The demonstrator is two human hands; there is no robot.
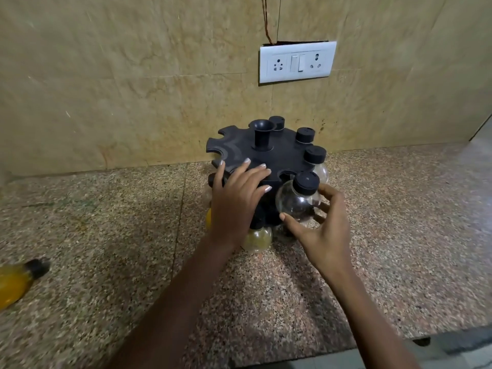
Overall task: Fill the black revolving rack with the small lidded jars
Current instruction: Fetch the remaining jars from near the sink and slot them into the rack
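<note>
Black plastic forms the rack [269, 158], a notched disc with a central post, standing on a speckled stone counter [106, 222] near the tiled wall [133, 75]. Three jars hang by their necks in notches along its far and right rim: jar one [277, 122] at the back, jar two [305, 135], and jar three [316, 159]. A fourth, clear jar [298, 199] with a black cap is held just at the near-right rim, beside an unfilled notch, not seated. At least two more jars show on a lower tier, a pale one [257, 239] under the left wrist and a yellow sliver left of it; others may be hidden. Several notches on the left rim are open. The left hand [237, 198] lies flat on the disc's near edge, fingers straight and spread. The right hand [319, 225] cups the clear jar from below, thumb and fingers curled round its bulb. One yellow-filled jar [16, 283] lies on its side far left on the counter, well apart. A white socket plate [297, 62] sits on the wall above. Bare counter lies on every side of the rack but the back.
</note>
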